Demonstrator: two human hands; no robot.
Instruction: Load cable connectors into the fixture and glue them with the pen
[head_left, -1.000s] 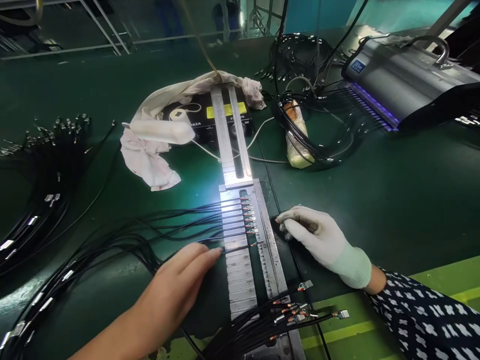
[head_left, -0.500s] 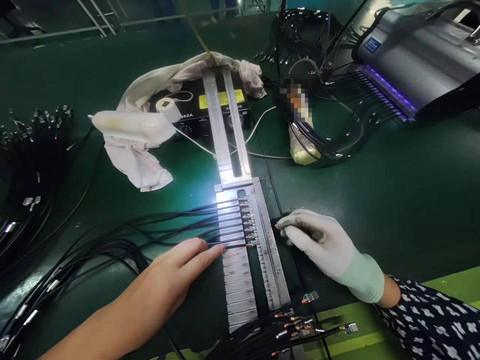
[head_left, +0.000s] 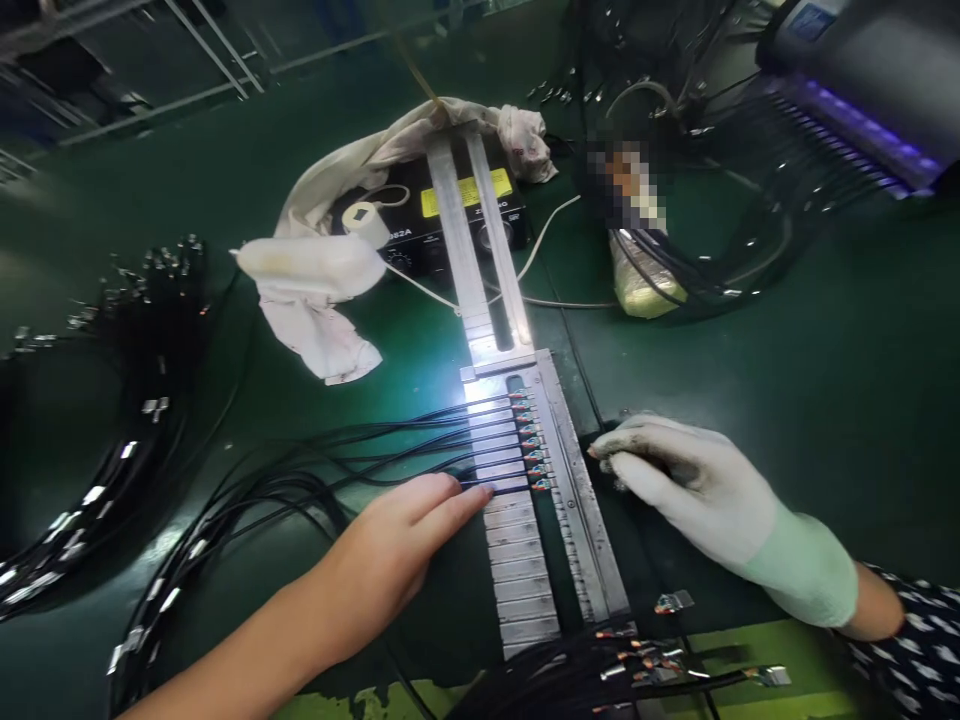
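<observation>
My bare left hand (head_left: 397,540) lies at the left edge of a slotted metal fixture (head_left: 525,570), its fingertips closed on the nearest black cable (head_left: 510,490). Several black cables lie side by side in the upper slots, their small connector ends (head_left: 536,440) with coloured wires pointing right. My right hand (head_left: 690,480), in a white glove with dark smudges, rests right of the fixture. Its thumb and fingers are drawn together among small shiny pieces (head_left: 624,416) on the green table. Whatever sits between those fingertips is too small to make out.
Behind the fixture stands a black control box (head_left: 420,250) draped with a stained cloth (head_left: 322,335). Cable bundles lie at left (head_left: 150,400) and in front (head_left: 555,680). A silver machine with purple light (head_left: 885,80) stands at back right, near a wrapped bundle (head_left: 645,280).
The view has swung left, so everything sits further right in the picture. Both hands keep nearly the same places beside the fixture, and the cables in it look unchanged.
</observation>
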